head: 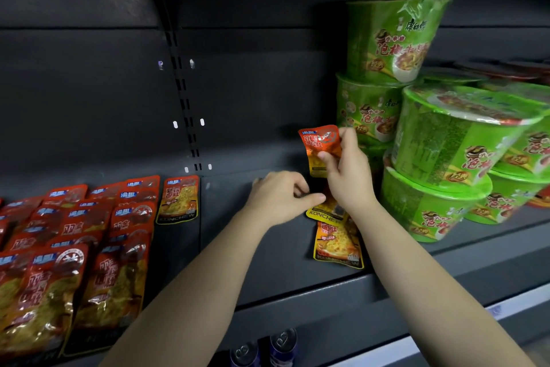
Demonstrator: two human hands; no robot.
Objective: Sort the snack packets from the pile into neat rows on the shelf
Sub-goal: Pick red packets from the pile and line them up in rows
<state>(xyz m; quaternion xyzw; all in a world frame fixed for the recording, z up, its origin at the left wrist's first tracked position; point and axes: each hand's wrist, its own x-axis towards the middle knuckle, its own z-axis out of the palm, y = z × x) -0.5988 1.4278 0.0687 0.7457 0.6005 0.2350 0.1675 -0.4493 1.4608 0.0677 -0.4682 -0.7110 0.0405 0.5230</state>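
Observation:
My right hand [345,173] pinches a red and orange snack packet [320,146] and holds it upright above the dark shelf [253,247]. Just left of it, my left hand [279,195] hovers over the shelf with fingers curled, thumb and fingers close to a yellow packet [326,212] lying below my right hand; whether it grips that packet is unclear. Another yellow packet [337,244] lies flat nearer the shelf's front edge. Rows of red packets [80,235] lie overlapping on the shelf's left part, with one packet [178,198] alone at their right end.
Green instant noodle bowls [440,140] are stacked in several layers at the right of the shelf, close to my right hand. A slotted metal upright [184,92] runs up the back wall. Two drink cans [265,348] stand on the shelf below.

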